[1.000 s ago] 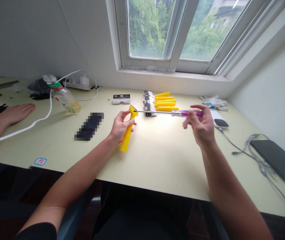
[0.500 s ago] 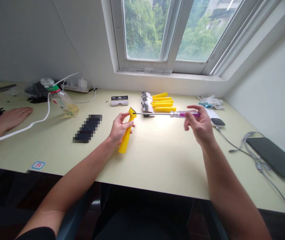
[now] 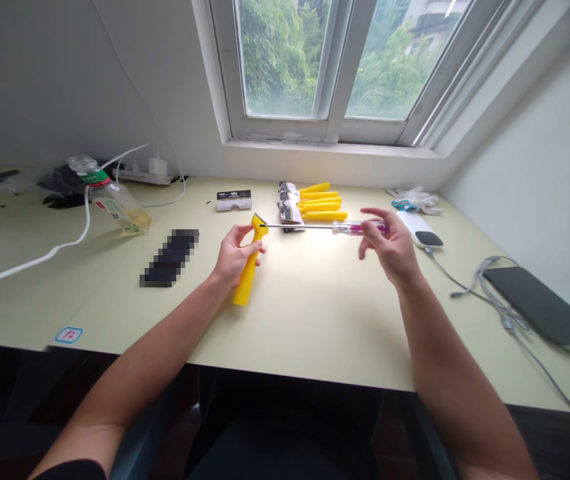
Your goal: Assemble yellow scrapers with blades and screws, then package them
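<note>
My left hand (image 3: 235,253) is closed around the neck of a yellow scraper (image 3: 246,280). The scraper stands tilted, its head with a thin blade edge up and its handle down. From the right, the thin metal shaft of a screwdriver (image 3: 305,227) reaches the scraper's head, and its tip seems to touch there. The screwdriver's handle is clear and purple. My right hand (image 3: 389,243) holds that handle at its back end, with some fingers raised off it. Behind the shaft lie several more yellow scrapers (image 3: 322,205) with black-and-white card packaging (image 3: 289,205).
A small black-and-white carton (image 3: 234,201) lies farther back. To the left are a pixelated dark object (image 3: 171,259), a tilted plastic bottle (image 3: 119,207) and a white cable (image 3: 72,240). To the right are white gloves (image 3: 419,199), a white device (image 3: 419,228), grey cables and a dark flat slab (image 3: 539,300).
The other person's hand at the far left is gone from view. Everything has shifted slightly left in the picture. My right hand's fingers have shifted a little on the screwdriver handle.
</note>
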Action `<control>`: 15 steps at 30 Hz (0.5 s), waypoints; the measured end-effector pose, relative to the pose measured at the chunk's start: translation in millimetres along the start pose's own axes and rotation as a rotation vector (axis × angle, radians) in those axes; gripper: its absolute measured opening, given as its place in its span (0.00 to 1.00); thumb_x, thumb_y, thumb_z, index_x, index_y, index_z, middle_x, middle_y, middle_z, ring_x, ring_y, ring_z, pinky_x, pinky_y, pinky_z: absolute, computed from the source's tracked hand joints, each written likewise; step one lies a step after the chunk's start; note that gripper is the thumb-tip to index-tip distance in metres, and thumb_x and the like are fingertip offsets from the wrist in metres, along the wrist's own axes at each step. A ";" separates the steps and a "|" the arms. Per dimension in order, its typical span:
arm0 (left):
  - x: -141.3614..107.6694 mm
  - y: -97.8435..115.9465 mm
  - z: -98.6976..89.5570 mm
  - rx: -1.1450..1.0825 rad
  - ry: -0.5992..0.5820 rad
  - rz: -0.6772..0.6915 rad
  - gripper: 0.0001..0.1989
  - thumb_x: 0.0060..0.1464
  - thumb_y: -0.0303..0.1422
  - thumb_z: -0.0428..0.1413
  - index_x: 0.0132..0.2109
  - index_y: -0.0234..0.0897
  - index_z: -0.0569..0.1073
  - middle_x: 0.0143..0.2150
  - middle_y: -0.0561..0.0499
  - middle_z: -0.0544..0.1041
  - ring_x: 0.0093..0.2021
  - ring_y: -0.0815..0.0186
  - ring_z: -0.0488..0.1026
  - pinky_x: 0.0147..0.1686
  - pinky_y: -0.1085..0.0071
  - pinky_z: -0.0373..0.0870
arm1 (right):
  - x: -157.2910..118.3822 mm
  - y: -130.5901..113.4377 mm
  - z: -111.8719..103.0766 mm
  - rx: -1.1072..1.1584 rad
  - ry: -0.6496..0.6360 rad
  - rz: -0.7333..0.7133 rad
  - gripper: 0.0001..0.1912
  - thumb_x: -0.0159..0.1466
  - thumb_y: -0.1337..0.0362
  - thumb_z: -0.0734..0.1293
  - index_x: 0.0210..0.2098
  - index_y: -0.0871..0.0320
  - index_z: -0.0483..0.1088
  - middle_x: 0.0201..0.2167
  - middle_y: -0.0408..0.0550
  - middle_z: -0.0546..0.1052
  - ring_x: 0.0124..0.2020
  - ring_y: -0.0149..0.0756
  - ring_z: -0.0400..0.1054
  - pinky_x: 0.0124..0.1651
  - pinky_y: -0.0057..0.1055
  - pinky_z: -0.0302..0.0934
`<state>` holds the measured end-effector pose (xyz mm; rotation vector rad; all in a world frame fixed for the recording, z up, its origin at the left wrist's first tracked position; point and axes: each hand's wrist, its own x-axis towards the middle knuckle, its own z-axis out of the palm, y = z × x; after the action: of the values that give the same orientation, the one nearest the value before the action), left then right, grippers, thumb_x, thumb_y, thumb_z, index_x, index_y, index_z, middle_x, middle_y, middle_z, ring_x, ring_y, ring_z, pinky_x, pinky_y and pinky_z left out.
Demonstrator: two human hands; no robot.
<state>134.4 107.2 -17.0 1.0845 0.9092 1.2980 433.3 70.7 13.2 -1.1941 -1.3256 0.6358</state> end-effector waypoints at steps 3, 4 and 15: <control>-0.5 0.2 0.7 0.007 -0.010 0.012 0.22 0.41 0.30 0.67 0.43 0.38 0.68 0.60 0.46 0.70 0.27 0.71 0.75 0.17 0.75 0.70 | 0.5 1.3 -1.8 -0.026 0.036 0.024 0.18 0.63 0.48 0.68 0.42 0.55 0.70 0.22 0.37 0.67 0.18 0.26 0.61 0.20 0.25 0.61; -0.5 0.4 0.7 0.007 -0.006 0.013 0.22 0.41 0.30 0.67 0.43 0.38 0.68 0.60 0.46 0.70 0.27 0.72 0.75 0.17 0.75 0.69 | 0.4 1.2 -2.1 0.002 -0.011 0.016 0.19 0.62 0.49 0.70 0.46 0.54 0.68 0.25 0.38 0.69 0.20 0.27 0.64 0.23 0.26 0.64; 0.0 -1.0 0.6 0.064 0.005 -0.007 0.21 0.41 0.30 0.68 0.42 0.37 0.68 0.59 0.44 0.71 0.26 0.71 0.76 0.16 0.75 0.69 | -1.4 -3.2 -0.5 0.020 -0.017 -0.002 0.22 0.59 0.50 0.73 0.46 0.52 0.65 0.27 0.37 0.71 0.19 0.27 0.66 0.24 0.27 0.66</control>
<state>135.3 107.2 -17.8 1.1268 0.9629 1.2743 432.7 68.3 15.7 -1.1737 -1.3318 0.6577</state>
